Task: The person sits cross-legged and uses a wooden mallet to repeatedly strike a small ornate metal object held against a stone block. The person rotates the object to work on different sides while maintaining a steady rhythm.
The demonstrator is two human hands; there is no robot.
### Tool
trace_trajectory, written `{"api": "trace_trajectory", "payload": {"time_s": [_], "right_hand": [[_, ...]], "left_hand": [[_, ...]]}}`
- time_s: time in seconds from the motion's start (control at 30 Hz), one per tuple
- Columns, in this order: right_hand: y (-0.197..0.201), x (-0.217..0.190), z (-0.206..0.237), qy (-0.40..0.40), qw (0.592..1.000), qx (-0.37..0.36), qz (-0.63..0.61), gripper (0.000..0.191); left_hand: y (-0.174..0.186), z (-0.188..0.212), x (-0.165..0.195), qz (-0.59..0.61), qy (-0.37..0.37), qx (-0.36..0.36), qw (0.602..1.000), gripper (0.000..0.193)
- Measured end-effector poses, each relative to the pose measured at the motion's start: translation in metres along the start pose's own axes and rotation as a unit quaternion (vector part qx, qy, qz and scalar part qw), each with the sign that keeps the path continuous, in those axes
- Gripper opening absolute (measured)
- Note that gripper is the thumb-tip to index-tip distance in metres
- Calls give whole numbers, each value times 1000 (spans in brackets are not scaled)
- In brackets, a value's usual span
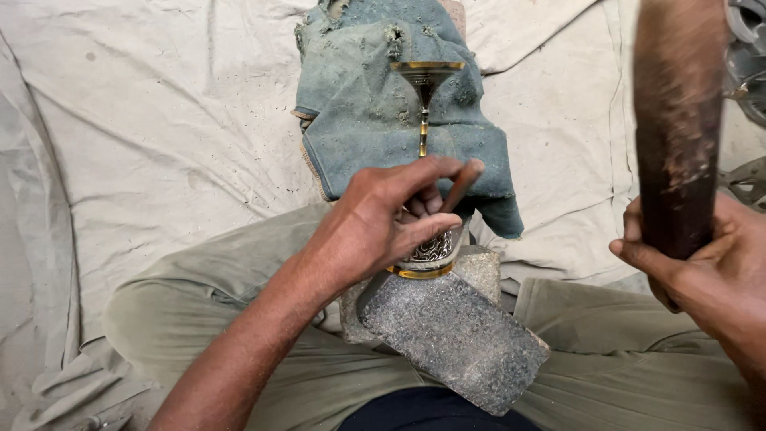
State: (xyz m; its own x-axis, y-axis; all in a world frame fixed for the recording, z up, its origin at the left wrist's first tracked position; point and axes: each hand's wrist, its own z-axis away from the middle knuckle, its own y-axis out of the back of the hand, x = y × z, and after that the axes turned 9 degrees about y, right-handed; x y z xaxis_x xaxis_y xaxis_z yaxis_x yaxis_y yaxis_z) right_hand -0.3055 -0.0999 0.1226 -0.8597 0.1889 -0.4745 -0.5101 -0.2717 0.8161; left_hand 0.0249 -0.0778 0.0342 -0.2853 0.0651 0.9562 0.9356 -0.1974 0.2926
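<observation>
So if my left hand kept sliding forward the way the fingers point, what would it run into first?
Most likely the goblet's slim gold stem, right past the left hand, which also pinches a thin brown tool. Beyond lie the gold-rimmed foot and the blue-green cloth. Depth is hard to judge.
</observation>
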Motion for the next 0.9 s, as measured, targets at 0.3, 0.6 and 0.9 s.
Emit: {"api": "trace_trajectory", "payload": {"time_s": [0.3,0.6,0.9], "right_hand": [[-4,15,-7,176,981,52,59,21],[-9,18,-6,92,991,94,-6,23],[4,57,1,170,963,-20,210,25]], "left_hand": [[-3,2,-1,-13,0,-3,1000,53],[-8,-7,12,-72,-39,-19,996,45],[3,-9,16,-41,-47,-42,997,45]]}}
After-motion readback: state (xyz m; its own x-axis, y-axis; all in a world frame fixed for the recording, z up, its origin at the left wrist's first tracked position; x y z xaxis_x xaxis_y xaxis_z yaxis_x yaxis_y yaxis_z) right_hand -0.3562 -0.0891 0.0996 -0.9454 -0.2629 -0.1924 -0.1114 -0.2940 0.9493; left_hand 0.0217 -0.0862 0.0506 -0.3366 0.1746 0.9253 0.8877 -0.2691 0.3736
